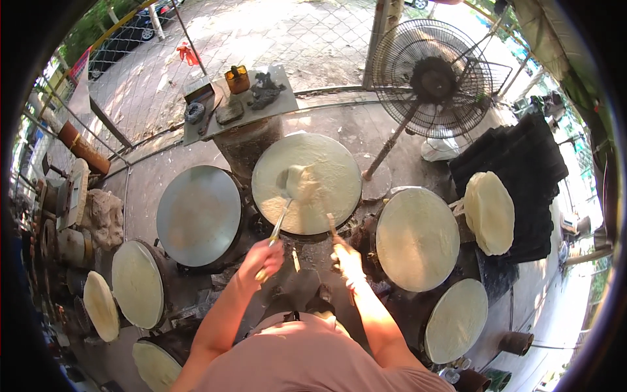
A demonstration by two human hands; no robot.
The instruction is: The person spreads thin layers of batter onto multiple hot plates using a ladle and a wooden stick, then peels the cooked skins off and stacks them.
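My left hand (264, 260) is closed round the long handle of a ladle (285, 212), whose bowl is over the pale batter (326, 153) covering the round griddle in front of me. My right hand (347, 259) is wrapped round a wooden-handled tool (331, 224) that reaches to the near right part of the same griddle. Its far end is blurred, so its kind does not show. The batter has a rough, streaked surface in the middle. To the left stands a bare grey griddle (199, 214); to the right, another griddle carries a pale thin pancake (418, 238).
More pancake-covered griddles (137, 284) curve round both sides. A stack of pancakes (488, 213) rests by black corrugated sheeting (542, 170) at right. A big stand fan (434, 78) is at the back right. Beyond the griddles, a small table (277, 104) holds odds and ends before a wire fence.
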